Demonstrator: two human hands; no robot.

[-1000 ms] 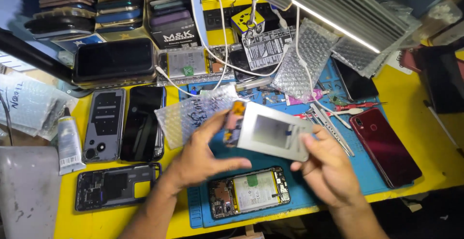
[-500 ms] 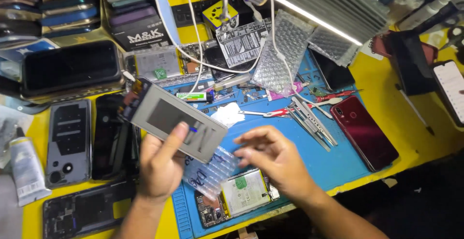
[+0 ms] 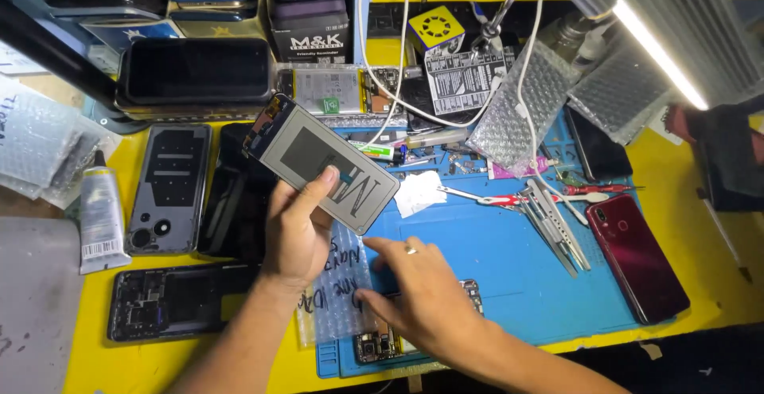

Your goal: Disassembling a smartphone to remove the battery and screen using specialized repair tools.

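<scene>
Two hands at work: left hand [image 3: 298,231] grips the grey screen panel [image 3: 322,163] by its edges; right hand [image 3: 422,290], fingers spread, presses the bubble-wrap bag [image 3: 338,298] flat; panel best held level.

The left hand [image 3: 298,235] holds a phone display panel [image 3: 322,163] above the work mat [image 3: 485,259]. The right hand [image 3: 414,290] rests on a bubble-wrap bag [image 3: 334,290] lying beside an opened phone [image 3: 378,345]. Tweezers [image 3: 553,223] lie right of them, a closed phone [image 3: 633,255] farther right.

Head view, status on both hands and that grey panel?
Left hand grips the grey panel, raised and tilted. Right hand flat on the bubble bag, covering the open phone. Tweezers lie to the right.
</scene>
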